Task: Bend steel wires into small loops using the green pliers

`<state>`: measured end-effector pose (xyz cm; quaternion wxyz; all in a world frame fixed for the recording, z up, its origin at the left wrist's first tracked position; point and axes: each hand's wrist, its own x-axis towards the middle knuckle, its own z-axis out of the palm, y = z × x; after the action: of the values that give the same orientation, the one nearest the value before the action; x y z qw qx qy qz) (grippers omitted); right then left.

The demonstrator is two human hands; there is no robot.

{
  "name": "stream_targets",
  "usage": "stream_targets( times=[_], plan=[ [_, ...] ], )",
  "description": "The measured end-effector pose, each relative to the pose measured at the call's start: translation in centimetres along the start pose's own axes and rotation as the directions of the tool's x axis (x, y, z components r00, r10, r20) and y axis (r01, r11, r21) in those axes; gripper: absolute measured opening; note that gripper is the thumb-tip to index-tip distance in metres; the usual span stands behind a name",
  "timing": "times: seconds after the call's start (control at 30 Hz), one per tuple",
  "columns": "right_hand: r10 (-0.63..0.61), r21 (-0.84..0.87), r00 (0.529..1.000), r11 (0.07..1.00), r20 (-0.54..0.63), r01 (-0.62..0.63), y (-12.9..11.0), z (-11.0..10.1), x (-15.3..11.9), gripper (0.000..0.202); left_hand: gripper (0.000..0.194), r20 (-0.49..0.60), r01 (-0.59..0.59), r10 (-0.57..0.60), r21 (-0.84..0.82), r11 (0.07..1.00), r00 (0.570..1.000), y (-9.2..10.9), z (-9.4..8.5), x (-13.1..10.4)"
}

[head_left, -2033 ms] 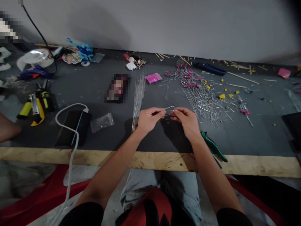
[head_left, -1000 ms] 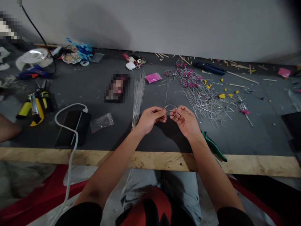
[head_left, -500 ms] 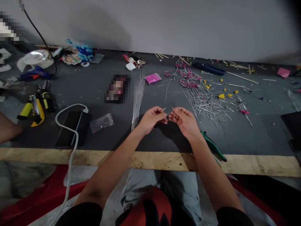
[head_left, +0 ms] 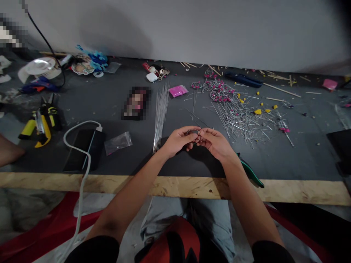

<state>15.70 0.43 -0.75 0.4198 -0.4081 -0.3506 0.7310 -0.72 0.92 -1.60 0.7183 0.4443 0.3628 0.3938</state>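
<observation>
Near the table's front, my left hand (head_left: 179, 140) and my right hand (head_left: 215, 143) meet with their fingertips together. Both pinch a thin wire (head_left: 195, 130) that is bent into a small loop between them. Part of the loop is hidden behind the fingers. A bundle of straight wires (head_left: 161, 117) lies just left of my left hand. To the right, beyond my right hand, spreads a pile of cut wires (head_left: 241, 120), with wire shapes with pink bits (head_left: 219, 89) behind it.
Green-handled pliers (head_left: 251, 171) lie by my right forearm. A power bank (head_left: 85, 149) with a white cable, a plastic bag (head_left: 118, 143), yellow-black tools (head_left: 41, 124) and a pink packet (head_left: 178, 91) are on the table. Another person's arm (head_left: 9, 148) shows at the left edge.
My hands have come together, and the wire between them now shows as a rounder loop. My right hand has turned slightly inward.
</observation>
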Motion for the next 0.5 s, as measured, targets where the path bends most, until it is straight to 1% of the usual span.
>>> stream_targets(
  times=[0.07,0.1,0.17,0.23,0.3,0.4,0.5],
  plan=[
    [0.024,-0.003,0.999,1.000,0.022,-0.024,-0.19,-0.09,-0.12,0.013,0.035,0.041,0.038,-0.036,-0.039,0.999,0.999,0.17,0.00,-0.10],
    [0.033,-0.008,0.999,0.999,0.029,-0.033,-0.25,-0.11,-0.17,0.013,0.035,0.043,0.059,-0.056,-0.057,0.997,0.997,0.21,-0.01,-0.12],
    [0.042,-0.021,0.998,0.999,0.038,-0.041,-0.27,-0.11,-0.23,0.014,0.033,0.015,0.079,-0.078,-0.080,0.994,0.997,0.20,-0.05,-0.07],
    [0.052,-0.029,0.997,0.998,0.048,-0.051,-0.22,-0.08,-0.28,0.013,0.030,-0.017,0.068,-0.070,-0.086,0.994,0.997,0.14,-0.14,0.00],
    [0.060,-0.029,0.996,0.998,0.062,-0.058,-0.18,-0.05,-0.32,0.013,0.029,-0.018,0.059,-0.061,-0.079,0.995,0.998,0.11,-0.22,0.03],
    [0.059,-0.028,0.996,0.998,0.068,-0.057,-0.18,-0.01,-0.34,0.013,0.031,-0.001,0.077,-0.078,-0.041,0.996,0.997,0.14,-0.24,-0.02],
    [0.053,-0.029,0.997,0.998,0.049,-0.052,-0.22,-0.01,-0.31,0.016,0.034,-0.037,0.083,-0.082,0.007,0.997,0.996,0.16,-0.06,-0.11]
  ],
)
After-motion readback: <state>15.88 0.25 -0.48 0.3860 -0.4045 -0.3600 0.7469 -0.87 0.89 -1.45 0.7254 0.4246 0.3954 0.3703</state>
